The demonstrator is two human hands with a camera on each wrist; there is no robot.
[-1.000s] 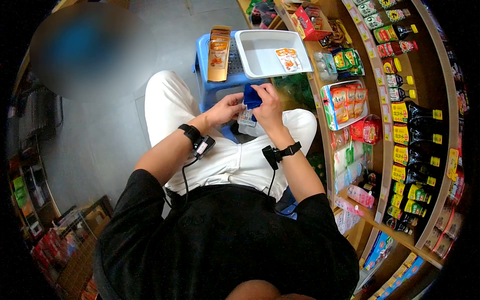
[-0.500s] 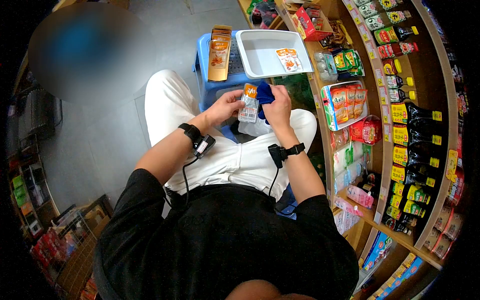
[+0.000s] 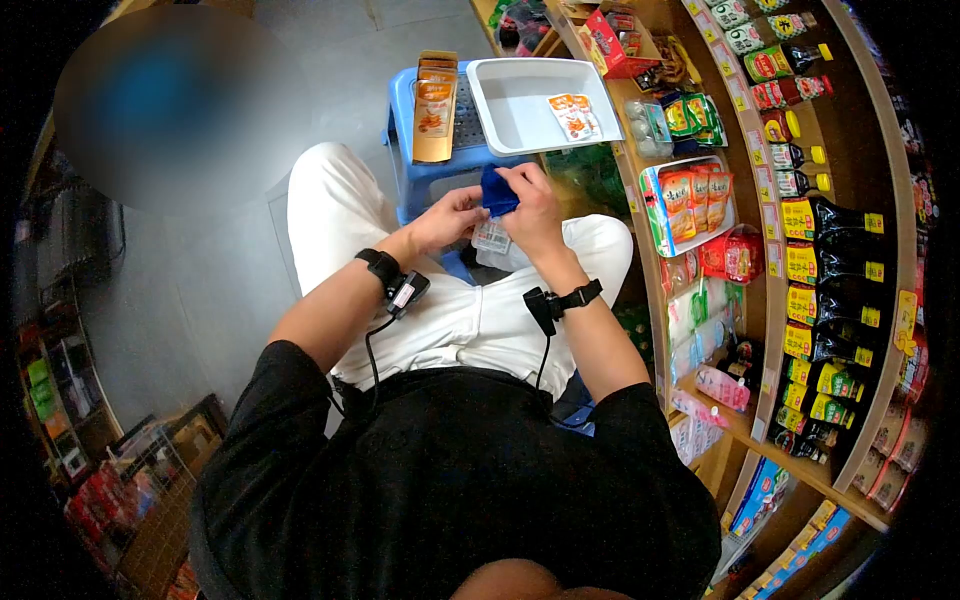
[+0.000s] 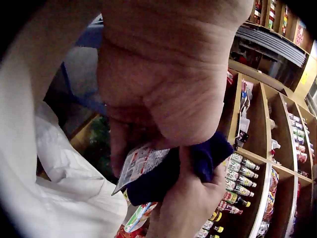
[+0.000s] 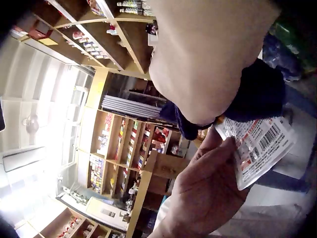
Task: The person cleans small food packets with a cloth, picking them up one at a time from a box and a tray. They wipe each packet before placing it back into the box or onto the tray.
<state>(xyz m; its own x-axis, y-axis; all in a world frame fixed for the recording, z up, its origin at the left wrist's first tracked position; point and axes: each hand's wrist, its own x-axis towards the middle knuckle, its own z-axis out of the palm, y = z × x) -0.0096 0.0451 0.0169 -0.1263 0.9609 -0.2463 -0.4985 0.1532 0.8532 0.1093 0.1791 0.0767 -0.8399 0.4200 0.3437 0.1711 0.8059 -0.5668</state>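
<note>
My left hand (image 3: 447, 218) is curled in, thumb and fingers pinching the edge of a small flat packet (image 3: 490, 238). The packet is up in the air between the two hands, over the person's lap, just short of the blue stool (image 3: 400, 135). My right hand (image 3: 536, 205) is closed around a bunched dark blue cloth (image 3: 497, 190), which lies against the packet and covers its far end. From the right wrist I can read the packet better: a pale back with red print and a barcode, tilted, its near part uncovered. On the left wrist view my fingertips are partly hidden behind the palm, so I can't tell exactly how each one sits.

On the stool, to the left, I see an open cardboard box (image 3: 432, 155) with orange-and-white packets (image 3: 434, 100) lined up inside. Right beside it is a white tray (image 3: 515, 105), reaching past the stool's edge toward the shelf (image 3: 632, 190). A few orange-and-white packets (image 3: 575, 118) lie at the tray's right end, overlapping. The shelf runs along my right, with a shallow tray of red-orange pouches (image 3: 685, 205) and, farther over, rows of dark bottles with yellow labels (image 3: 800, 265).
</note>
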